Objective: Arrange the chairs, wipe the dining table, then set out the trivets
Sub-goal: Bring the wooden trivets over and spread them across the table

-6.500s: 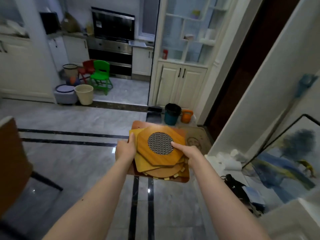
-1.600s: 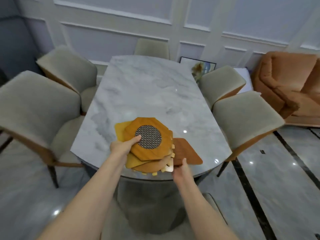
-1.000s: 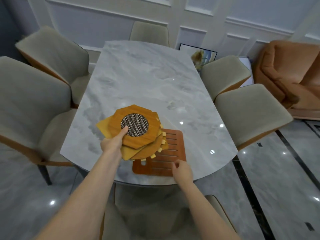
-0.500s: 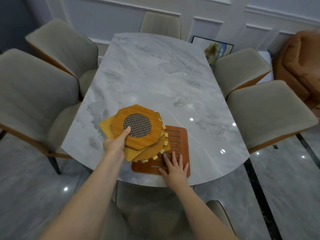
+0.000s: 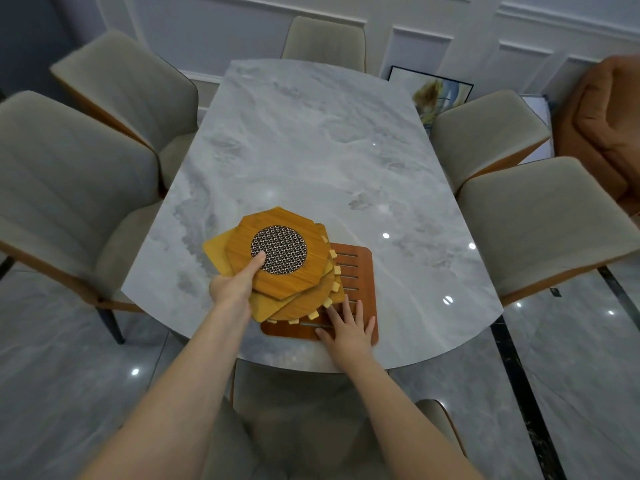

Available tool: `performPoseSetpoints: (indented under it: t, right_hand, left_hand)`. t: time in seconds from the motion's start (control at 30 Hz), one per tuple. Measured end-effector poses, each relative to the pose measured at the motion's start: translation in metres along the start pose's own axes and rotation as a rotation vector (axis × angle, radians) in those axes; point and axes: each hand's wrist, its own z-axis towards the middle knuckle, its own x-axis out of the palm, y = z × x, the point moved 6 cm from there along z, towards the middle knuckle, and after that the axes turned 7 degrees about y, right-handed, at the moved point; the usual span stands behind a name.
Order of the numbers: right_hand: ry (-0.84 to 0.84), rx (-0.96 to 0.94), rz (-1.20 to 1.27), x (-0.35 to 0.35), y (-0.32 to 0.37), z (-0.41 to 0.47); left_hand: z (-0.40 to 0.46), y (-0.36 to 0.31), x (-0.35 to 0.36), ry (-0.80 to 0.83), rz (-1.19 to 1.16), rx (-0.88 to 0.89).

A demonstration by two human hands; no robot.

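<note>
My left hand (image 5: 232,288) grips a stack of wooden trivets (image 5: 294,271) above the near end of the grey marble dining table (image 5: 311,150), thumb on the top hexagonal one with its round metal mesh. A dark reddish slatted square trivet (image 5: 358,268) lies flat on the table near the front edge, partly under the held stack. My right hand (image 5: 348,327) rests flat on that trivet's near part with fingers spread and straight.
Beige chairs stand tucked around the table: two on the left (image 5: 69,174), two on the right (image 5: 540,216), one at the far end (image 5: 323,39), one below me (image 5: 311,427). An orange armchair (image 5: 602,119) and a framed picture (image 5: 433,91) sit at the back right.
The stack came from the kitchen side to the table. My right hand slid the reddish square trivet out from under it, laid it down, and now lies flat on it.
</note>
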Motion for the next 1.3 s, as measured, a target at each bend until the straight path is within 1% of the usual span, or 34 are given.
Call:
performPoseSetpoints:
  t: [0.13, 0.23, 0.37, 0.43, 0.53, 0.63, 0.7, 0.77, 0.83, 0.9, 0.97, 1.0, 1.03, 1.1, 1.13, 1.17, 1.23, 1.3]
  right_hand:
    - [0.003, -0.009, 0.006, -0.001, 0.0, -0.002]
    - [0.021, -0.062, -0.009, 0.0, -0.004, -0.008]
    - [0.112, -0.14, -0.096, -0.014, -0.023, -0.009]
    - [0.085, -0.128, -0.13, -0.026, -0.021, -0.004]
    - [-0.043, -0.077, -0.074, -0.027, 0.026, 0.0]
    - [-0.001, 0.083, 0.051, 0.004, 0.067, 0.005]
    - [0.001, 0.116, 0.024, 0.016, 0.074, 0.008]
    - [-0.004, 0.056, -0.016, 0.013, 0.064, 0.012]
    - [0.017, -0.086, -0.078, 0.002, 0.046, 0.014]
    - [0.126, -0.237, -0.183, -0.015, 0.019, 0.016]
    - [0.236, -0.301, -0.293, -0.038, -0.005, 0.024]
    - [0.263, -0.288, -0.319, -0.049, -0.009, 0.029]
    - [0.242, -0.255, -0.313, -0.059, -0.006, 0.034]
    - [0.089, -0.143, -0.203, -0.068, 0.019, 0.041]
    - [0.022, -0.059, -0.116, -0.064, 0.034, 0.044]
    - [0.001, 0.037, -0.033, -0.052, 0.048, 0.045]
    - [0.034, 0.187, 0.063, -0.02, 0.067, 0.046]
    - [0.016, 0.213, 0.047, -0.003, 0.069, 0.049]
  left_hand:
    - [0.002, 0.002, -0.002, 0.001, 0.001, -0.011]
    - [0.003, 0.001, -0.005, 0.004, -0.004, -0.01]
    - [0.005, -0.004, -0.011, -0.002, -0.01, 0.002]
    - [0.005, -0.008, -0.012, -0.009, -0.023, 0.021]
    - [0.006, -0.009, -0.013, -0.025, -0.033, 0.03]
    - [0.011, -0.01, -0.013, -0.033, -0.044, 0.029]
    - [0.014, -0.014, -0.014, -0.047, -0.044, 0.037]
    - [0.016, -0.02, -0.015, -0.058, -0.051, 0.049]
    - [0.018, -0.024, -0.015, -0.054, -0.06, 0.053]
    - [0.02, -0.025, -0.015, -0.051, -0.068, 0.046]
    - [0.02, -0.025, -0.015, -0.051, -0.075, 0.041]
    - [0.02, -0.026, -0.014, -0.054, -0.074, 0.041]
    - [0.019, -0.026, -0.014, -0.056, -0.074, 0.041]
    - [0.019, -0.026, -0.012, -0.058, -0.081, 0.039]
    - [0.019, -0.026, -0.01, -0.06, -0.085, 0.037]
    - [0.02, -0.024, -0.01, -0.063, -0.089, 0.031]
    - [0.023, -0.023, -0.01, -0.073, -0.084, 0.029]
    - [0.025, -0.023, -0.011, -0.073, -0.083, 0.028]
